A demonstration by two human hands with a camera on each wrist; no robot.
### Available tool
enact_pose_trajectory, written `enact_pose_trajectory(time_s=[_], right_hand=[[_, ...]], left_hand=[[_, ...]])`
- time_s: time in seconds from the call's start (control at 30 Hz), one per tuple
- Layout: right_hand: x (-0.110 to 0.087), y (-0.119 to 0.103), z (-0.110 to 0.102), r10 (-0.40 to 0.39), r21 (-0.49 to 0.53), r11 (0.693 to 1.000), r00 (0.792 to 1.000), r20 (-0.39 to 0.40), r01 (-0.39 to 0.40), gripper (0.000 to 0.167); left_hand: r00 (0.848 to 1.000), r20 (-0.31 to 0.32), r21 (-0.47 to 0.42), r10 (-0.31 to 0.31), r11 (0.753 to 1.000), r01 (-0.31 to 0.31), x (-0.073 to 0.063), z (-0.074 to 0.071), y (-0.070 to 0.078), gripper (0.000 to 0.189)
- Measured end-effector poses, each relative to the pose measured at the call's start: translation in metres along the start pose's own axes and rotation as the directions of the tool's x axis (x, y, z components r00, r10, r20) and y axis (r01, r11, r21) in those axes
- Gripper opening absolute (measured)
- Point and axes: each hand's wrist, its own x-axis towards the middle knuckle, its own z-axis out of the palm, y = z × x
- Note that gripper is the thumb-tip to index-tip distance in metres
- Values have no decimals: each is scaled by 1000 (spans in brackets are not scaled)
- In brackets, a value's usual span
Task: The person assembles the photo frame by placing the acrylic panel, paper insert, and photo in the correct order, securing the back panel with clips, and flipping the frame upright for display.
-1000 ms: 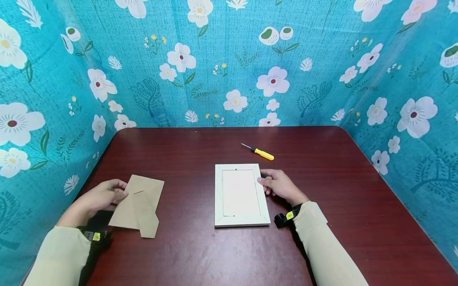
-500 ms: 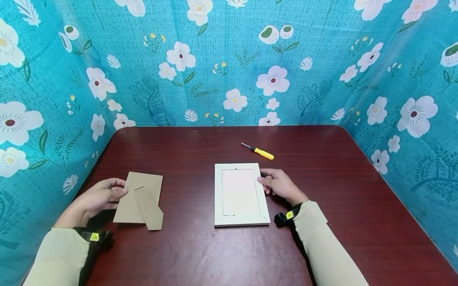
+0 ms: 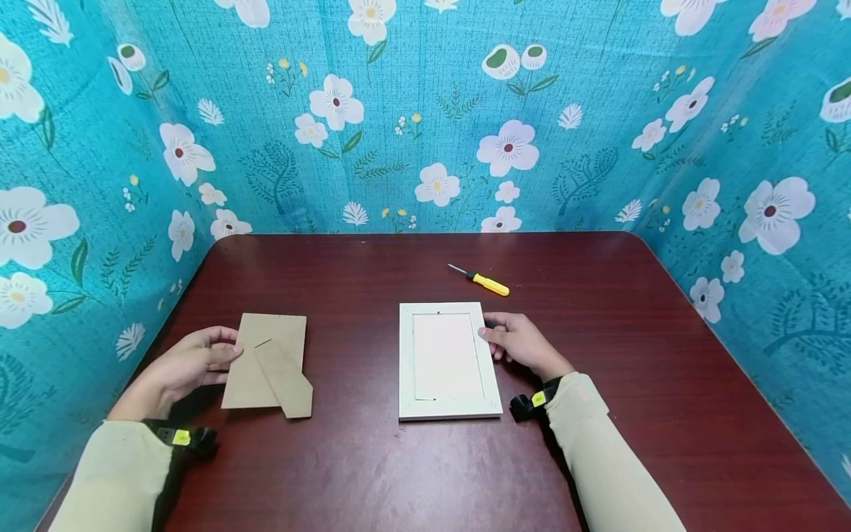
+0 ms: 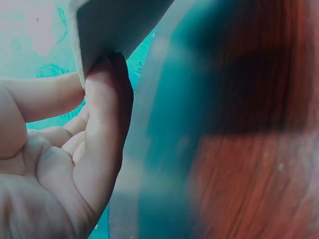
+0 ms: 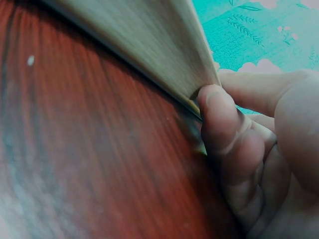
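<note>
On the left of the head view, my left hand (image 3: 193,367) pinches the left edge of a brown backing board (image 3: 255,380), with the thumb on top. The board's easel leg (image 3: 286,377) slants down to the right past its lower edge. In the left wrist view the board (image 4: 114,25) sits between thumb and fingers, above the table. Near the middle lies a white picture frame (image 3: 492,369) around a pale panel (image 3: 447,358). My right hand (image 3: 521,343) grips its right edge, thumb on top. Fingers curl beneath the frame's side (image 5: 144,40) in the right wrist view.
Behind the frame lies a screwdriver (image 3: 490,285) with a yellow handle, its tip pointing back left. The dark red wooden table (image 3: 372,473) is bounded at the back and sides by a blue flowered cloth (image 3: 385,111).
My left hand has raised the backing board and shifted it slightly to the right and away, turning it a little. The right hand and the picture frame hold their place.
</note>
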Motion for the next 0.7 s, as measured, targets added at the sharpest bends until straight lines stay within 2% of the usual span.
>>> enact_pose_trajectory(time_s=[0.2, 0.43, 0.7], right_hand=[[-1, -3, 1, -8, 3, 1000, 1000, -6, 8, 51], [0, -2, 1, -11, 1, 1000, 1000, 1, 11, 52], [0, -2, 1, -9, 0, 1000, 1000, -5, 9, 51]], left_hand=[[1000, -3, -41, 16, 999, -17, 4, 1, 0, 36], [999, 18, -153, 49, 987, -46, 8, 6, 1, 25], [997, 38, -203, 68, 977, -59, 13, 14, 4, 17]])
